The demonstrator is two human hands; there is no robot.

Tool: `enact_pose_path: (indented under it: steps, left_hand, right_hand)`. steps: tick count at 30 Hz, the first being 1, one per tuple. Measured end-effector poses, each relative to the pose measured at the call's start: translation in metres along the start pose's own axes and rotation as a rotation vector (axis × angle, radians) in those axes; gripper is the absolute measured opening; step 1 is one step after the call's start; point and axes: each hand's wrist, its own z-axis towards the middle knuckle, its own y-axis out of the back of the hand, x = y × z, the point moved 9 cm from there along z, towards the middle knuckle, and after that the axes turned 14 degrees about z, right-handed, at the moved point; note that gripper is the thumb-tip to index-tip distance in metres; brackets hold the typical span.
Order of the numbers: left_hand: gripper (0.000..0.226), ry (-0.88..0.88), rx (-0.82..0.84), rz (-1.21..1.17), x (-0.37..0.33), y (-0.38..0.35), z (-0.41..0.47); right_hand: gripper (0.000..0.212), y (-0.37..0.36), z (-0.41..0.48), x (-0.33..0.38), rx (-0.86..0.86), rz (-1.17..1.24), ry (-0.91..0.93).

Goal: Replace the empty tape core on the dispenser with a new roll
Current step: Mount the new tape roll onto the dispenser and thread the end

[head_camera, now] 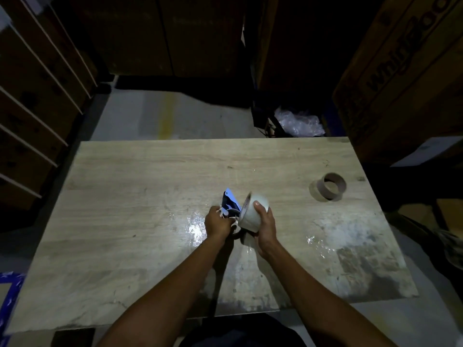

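Observation:
My left hand (pixel 217 222) grips the tape dispenser (pixel 231 203), a dark blue and white hand-held one, above the middle of the wooden table (pixel 140 186). My right hand (pixel 265 222) holds a whitish new tape roll (pixel 250 212) tilted against the dispenser's right side; whether it sits on the spindle is hidden. An empty brown cardboard tape core (pixel 331 186) stands alone on the table at the far right, well apart from both hands.
Large cardboard boxes (pixel 406 71) rise behind and to the right of the table. Crumpled clear plastic (pixel 299 123) lies on the floor beyond the far edge. Stacked boards (pixel 32 108) lean at the left. The room is dim.

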Motion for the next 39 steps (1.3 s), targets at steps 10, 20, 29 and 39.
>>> enact_pose_path:
  steps: [10, 20, 29, 39]
  left_hand:
    - [0.037, 0.049, -0.028, -0.026, -0.003, -0.011, 0.012]
    - [0.061, 0.124, 0.166, -0.478, -0.022, -0.030, -0.020]
    - [0.063, -0.178, 0.270, -0.847, -0.126, 0.013, -0.095]
    - [0.059, -0.431, 0.431, -0.851, -0.185, 0.031, -0.120]
  right_hand:
    - [0.052, -0.005, 0.013, 0.010, 0.168, -0.139, 0.046]
    - [0.093, -0.015, -0.009, 0.079, 0.288, -0.254, 0.353]
    - [0.106, -0.059, -0.095, 0.158, 0.248, -0.263, 0.993]
    - [0.104, -0.073, -0.085, 0.206, 0.219, 0.093, 0.928]
